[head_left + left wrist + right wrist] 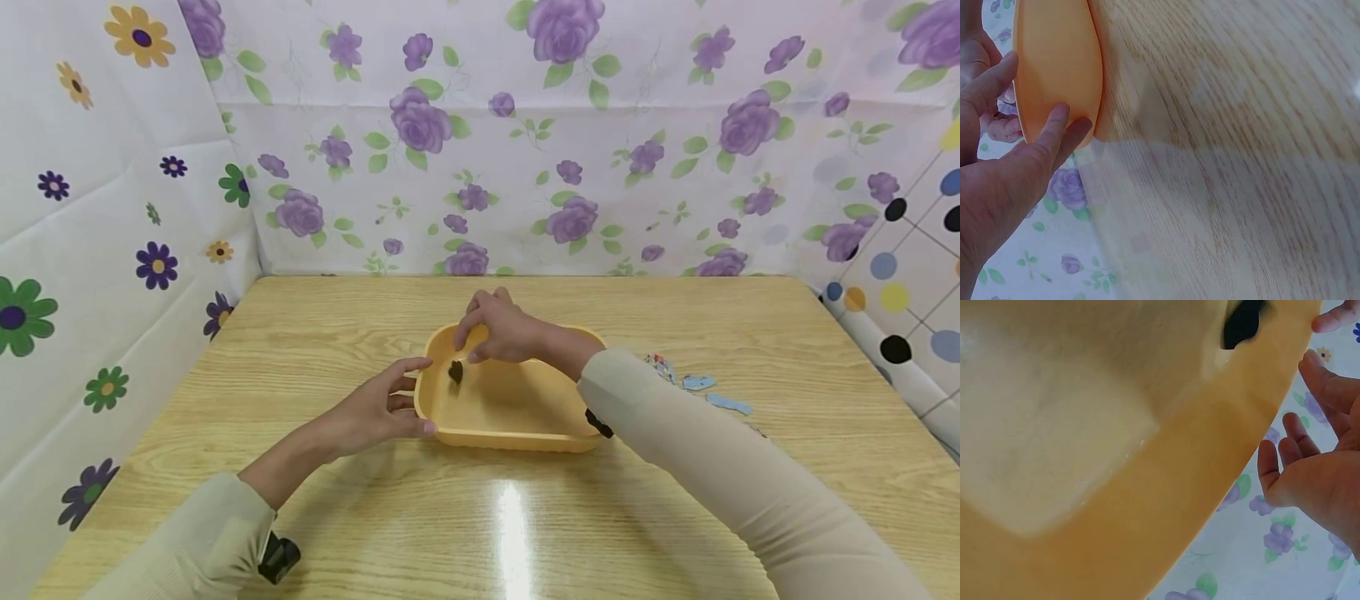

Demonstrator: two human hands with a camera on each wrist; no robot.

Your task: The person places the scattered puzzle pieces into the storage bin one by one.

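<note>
A yellow-orange plastic basin stands on the wooden table. My left hand spans its left end from outside, fingertips at the rim and wall. Two fairly straight fingers lie against the outer wall in the left wrist view. Over the basin's back left part is my right hand, its fingers bent downward and apart, with nothing between them. Just below those fingertips is a small dark, notched piece, inside the left end of the basin. In the right wrist view the dark piece looks blurred and apart from the right hand.
Several flat light-blue pieces and a multicoloured piece lie on the table right of the basin, partly behind my right sleeve. Flowered cloth hangs at the table's back edge. Patterned sheets stand at both sides.
</note>
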